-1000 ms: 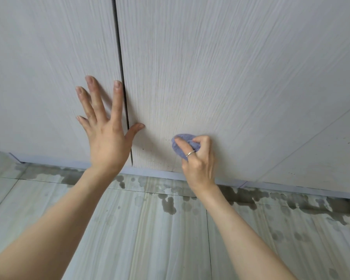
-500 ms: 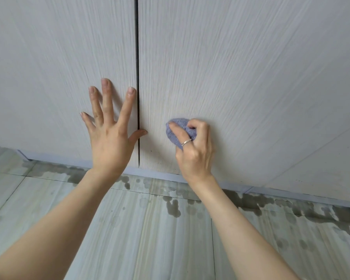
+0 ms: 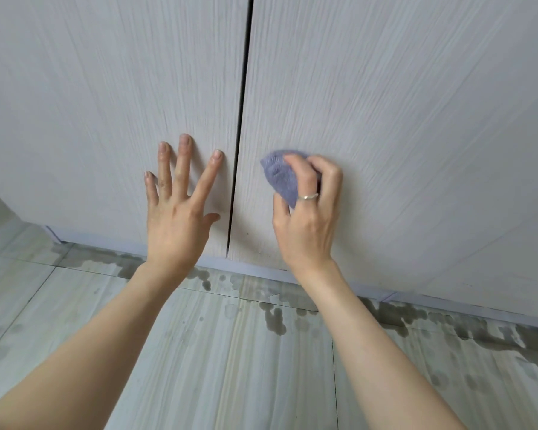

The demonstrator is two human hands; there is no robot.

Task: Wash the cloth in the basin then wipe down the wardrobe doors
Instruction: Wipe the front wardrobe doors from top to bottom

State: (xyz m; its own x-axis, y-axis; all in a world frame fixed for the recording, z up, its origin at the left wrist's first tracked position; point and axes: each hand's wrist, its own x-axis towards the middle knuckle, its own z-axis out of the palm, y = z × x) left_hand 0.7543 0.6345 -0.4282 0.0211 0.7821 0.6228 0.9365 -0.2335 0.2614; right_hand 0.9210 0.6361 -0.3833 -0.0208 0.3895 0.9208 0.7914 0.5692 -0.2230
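Observation:
Two pale wood-grain wardrobe doors fill the view, the left door (image 3: 90,103) and the right door (image 3: 401,103), with a dark gap between them. My left hand (image 3: 177,212) lies flat on the left door near its lower right corner, fingers spread and straight. My right hand (image 3: 308,218), with a ring on one finger, grips a bunched purple cloth (image 3: 278,175) and holds it against the lower part of the right door, just right of the gap. No basin is in view.
A pale blue plinth (image 3: 261,274) runs along the foot of the wardrobe. Below it lies a grey tiled floor (image 3: 230,367) with dark wet patches (image 3: 274,321) along the wardrobe's base, more of them to the right.
My right hand has moved the cloth up the right door, away from the plinth. My left hand stays flat on the left door. The view has shifted, so the gap sits further right.

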